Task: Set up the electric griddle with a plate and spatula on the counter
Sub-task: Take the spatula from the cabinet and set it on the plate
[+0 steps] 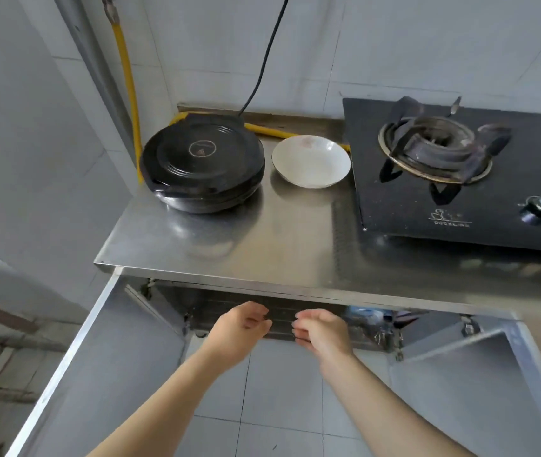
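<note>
Electric griddle sits closed at the back left corner of the steel bench, lid down, its black power cord running up the wall behind it. It looks heavy and rigid, with a smooth domed lid that offers little to hold; if it needs shifting, I would take it by the thicker lower rim on both sides rather than by the lid, and mind the cord's slack. The white plate stands just to the right of the griddle, close to it but not touching. It is light, glazed and breakable, best pinched at the rim.

No spatula shows anywhere, so that part of the setup appears not yet done. It is probably a light, stiff tool, taken by its handle.

Below and in front of the griddle, the left grip and right grip, both bare hands, reach side by side toward the dark cabinet interior under the bench. Their fingers are loosely curled and neither holds anything.

Both cabinet doors stand open: the left door below the griddle, the right door further right. A yellow gas hose passes behind the griddle, and the gas stove lies beyond the plate. The bench's front edge overhangs the hands, so anything lifted out must clear it.
</note>
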